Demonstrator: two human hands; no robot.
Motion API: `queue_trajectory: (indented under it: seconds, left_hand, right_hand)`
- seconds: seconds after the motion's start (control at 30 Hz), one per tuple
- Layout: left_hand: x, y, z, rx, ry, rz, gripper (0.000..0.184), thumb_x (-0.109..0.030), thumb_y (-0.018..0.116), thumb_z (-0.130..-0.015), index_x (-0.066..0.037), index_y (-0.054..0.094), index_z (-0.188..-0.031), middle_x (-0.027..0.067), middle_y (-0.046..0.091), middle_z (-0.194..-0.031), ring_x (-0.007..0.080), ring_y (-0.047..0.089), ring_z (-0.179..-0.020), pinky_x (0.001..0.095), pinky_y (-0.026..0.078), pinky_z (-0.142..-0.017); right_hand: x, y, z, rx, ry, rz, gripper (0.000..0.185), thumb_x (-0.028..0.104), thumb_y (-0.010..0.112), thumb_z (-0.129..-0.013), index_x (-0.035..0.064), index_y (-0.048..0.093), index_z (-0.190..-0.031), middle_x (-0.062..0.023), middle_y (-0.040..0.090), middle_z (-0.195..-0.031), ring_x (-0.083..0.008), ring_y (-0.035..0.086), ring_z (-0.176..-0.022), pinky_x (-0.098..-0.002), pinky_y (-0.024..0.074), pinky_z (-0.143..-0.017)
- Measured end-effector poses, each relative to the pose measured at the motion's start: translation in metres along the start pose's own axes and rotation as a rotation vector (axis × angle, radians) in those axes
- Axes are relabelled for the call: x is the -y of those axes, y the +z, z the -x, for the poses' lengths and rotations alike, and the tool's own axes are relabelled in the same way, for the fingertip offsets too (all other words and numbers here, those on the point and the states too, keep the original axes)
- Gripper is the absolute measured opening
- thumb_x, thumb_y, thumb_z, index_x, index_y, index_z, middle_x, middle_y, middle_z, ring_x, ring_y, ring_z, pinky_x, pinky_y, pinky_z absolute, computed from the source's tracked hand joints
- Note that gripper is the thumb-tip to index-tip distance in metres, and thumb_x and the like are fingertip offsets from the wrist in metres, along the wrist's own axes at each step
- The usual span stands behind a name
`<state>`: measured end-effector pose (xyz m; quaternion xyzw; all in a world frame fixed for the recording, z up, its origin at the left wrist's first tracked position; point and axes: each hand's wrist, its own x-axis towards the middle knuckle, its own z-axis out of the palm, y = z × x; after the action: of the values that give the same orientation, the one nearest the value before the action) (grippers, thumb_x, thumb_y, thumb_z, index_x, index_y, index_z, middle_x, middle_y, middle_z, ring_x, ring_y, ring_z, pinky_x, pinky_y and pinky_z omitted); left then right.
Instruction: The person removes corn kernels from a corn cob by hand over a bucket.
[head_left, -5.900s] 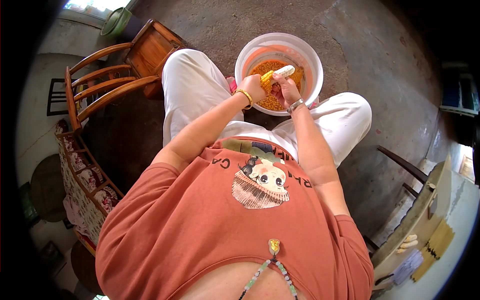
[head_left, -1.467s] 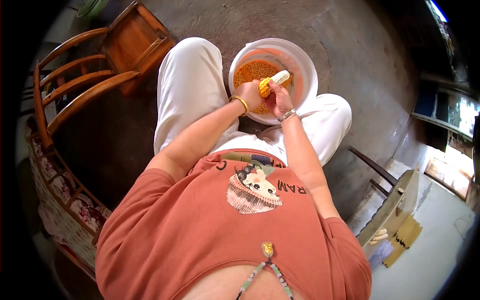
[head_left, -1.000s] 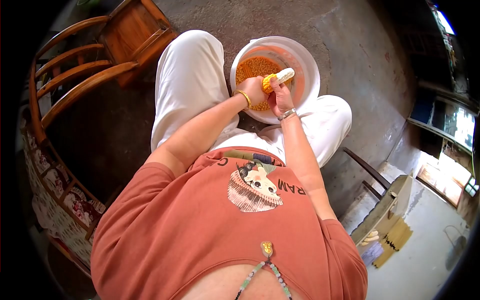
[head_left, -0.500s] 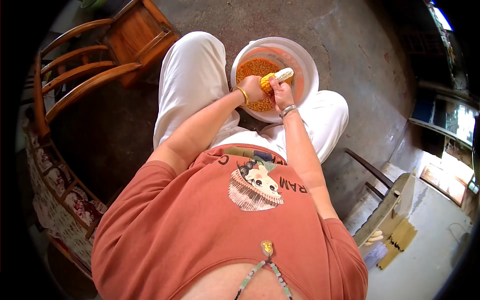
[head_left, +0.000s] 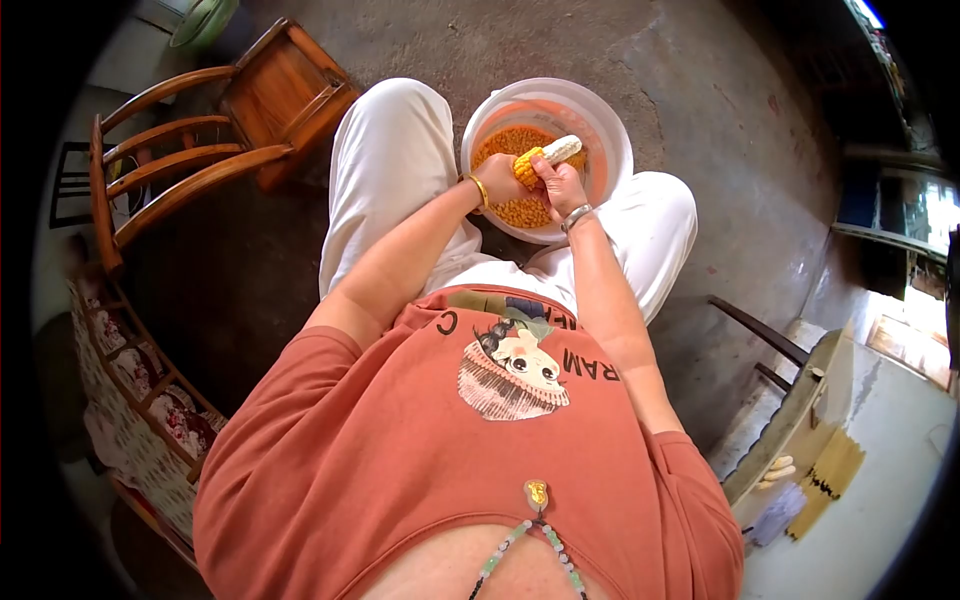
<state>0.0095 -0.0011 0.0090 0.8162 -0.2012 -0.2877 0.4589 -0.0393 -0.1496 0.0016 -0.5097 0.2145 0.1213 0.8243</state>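
Note:
A corn cob [head_left: 563,150] is held over a white bucket [head_left: 618,145] between my knees. Yellow kernels still cover its near end, while the far end is bare and whitish. My left hand [head_left: 493,180], with a gold bracelet at the wrist, is wrapped round the kernel-covered end. The fingers of my right hand [head_left: 563,188] are closed about the cob's middle, thumb on top where kernels meet the bare part. Loose corn kernels [head_left: 522,214] lie in the bucket below both hands. Parts of the fingers are hidden behind the cob.
A wooden chair [head_left: 275,95] stands at the upper left, and a fabric-covered seat [head_left: 150,400] at the lower left. On the right is a table [head_left: 850,480] with pale cobs [head_left: 777,470] on it. Concrete floor [head_left: 700,120] surrounds the bucket.
The view has shifted slightly, so the chair appears lower and further right. Both hands keep hold of the cob, which has moved only slightly.

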Motion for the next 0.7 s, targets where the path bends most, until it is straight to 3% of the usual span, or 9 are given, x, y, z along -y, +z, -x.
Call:
queue_trajectory:
  seconds: [0.17, 0.27, 0.37, 0.47, 0.57, 0.7]
  left_hand:
    - [0.0, 0.0, 0.002, 0.016, -0.004, 0.056, 0.031, -0.019, 0.078, -0.061, -0.003, 0.063, -0.083, 0.011, 0.066, -0.079, 0.0206, 0.062, -0.072, 0.0305, 0.048, -0.07]
    - [0.006, 0.005, 0.0, -0.023, 0.015, 0.015, 0.031, -0.017, 0.077, -0.062, -0.003, 0.063, -0.086, 0.0109, 0.066, -0.08, 0.021, 0.062, -0.074, 0.0307, 0.048, -0.071]
    - [0.008, 0.006, 0.003, -0.038, 0.065, -0.02, 0.034, -0.016, 0.076, -0.063, -0.003, 0.062, -0.092, 0.0111, 0.066, -0.083, 0.0215, 0.062, -0.077, 0.0312, 0.048, -0.074]
    - [0.012, 0.008, 0.003, -0.017, 0.138, -0.01, 0.04, -0.014, 0.076, -0.063, -0.004, 0.06, -0.099, 0.0112, 0.065, -0.093, 0.0212, 0.061, -0.085, 0.0313, 0.047, -0.079]
    - [0.024, 0.014, -0.001, -0.005, 0.212, 0.042, 0.044, -0.011, 0.077, -0.062, -0.005, 0.06, -0.103, 0.0094, 0.063, -0.102, 0.0199, 0.059, -0.092, 0.0306, 0.046, -0.084]
    - [0.018, 0.012, 0.002, 0.034, 0.209, 0.238, 0.046, -0.007, 0.077, -0.06, -0.006, 0.061, -0.103, 0.0048, 0.06, -0.107, 0.018, 0.056, -0.097, 0.0297, 0.044, -0.089]
  right_hand:
    - [-0.002, -0.001, -0.001, 0.018, -0.013, -0.011, 0.027, 0.025, 0.063, -0.086, 0.0039, 0.056, -0.1, -0.0021, 0.059, -0.09, -0.011, 0.059, -0.076, -0.0252, 0.0524, -0.062]
    - [-0.004, 0.001, 0.0, -0.013, -0.043, 0.0, 0.038, 0.026, 0.066, -0.084, 0.0009, 0.052, -0.109, -0.0057, 0.055, -0.1, -0.0131, 0.056, -0.09, -0.0273, 0.0512, -0.072]
    - [0.0, 0.01, 0.006, -0.053, 0.0, -0.026, 0.04, 0.027, 0.066, -0.083, 0.0036, 0.051, -0.112, -0.0055, 0.056, -0.101, -0.0143, 0.056, -0.092, -0.0288, 0.0508, -0.074]
    - [-0.003, 0.012, 0.008, -0.055, 0.047, -0.137, 0.029, 0.021, 0.066, -0.083, 0.0073, 0.056, -0.107, -0.0062, 0.059, -0.105, -0.0178, 0.055, -0.098, -0.0341, 0.0481, -0.081]
    - [0.002, 0.009, 0.01, 0.198, 0.09, -0.232, 0.032, 0.019, 0.066, -0.082, 0.0058, 0.055, -0.109, -0.0087, 0.058, -0.113, -0.0206, 0.054, -0.103, -0.0354, 0.0454, -0.087]
    - [0.01, 0.011, 0.017, 0.282, 0.136, -0.306, 0.032, 0.012, 0.063, -0.081, 0.0046, 0.054, -0.111, -0.0114, 0.054, -0.121, -0.0219, 0.051, -0.11, -0.0366, 0.0416, -0.093]
